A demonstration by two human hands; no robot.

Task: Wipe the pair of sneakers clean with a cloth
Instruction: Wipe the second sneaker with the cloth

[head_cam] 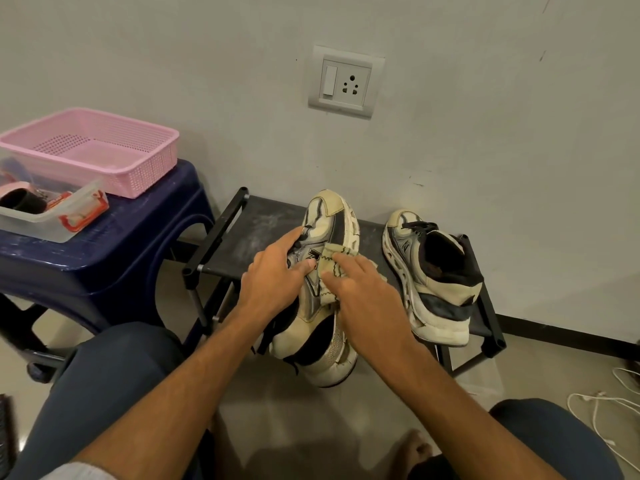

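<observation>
I see left hand gripping sneaker; right hand flat, straight fingers pressing cloth onto its side.

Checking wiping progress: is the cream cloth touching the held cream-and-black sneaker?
Touching. Head view: the right hand presses the cream cloth onto the held cream-and-black sneaker.

A pink perforated basket sits on a dark blue plastic stool at left, just beside a clear plastic tub with red latches holding small items. A white switch-and-socket plate is on the grey wall. A low black bench stands against the wall; white cables lie on the floor at right
</observation>
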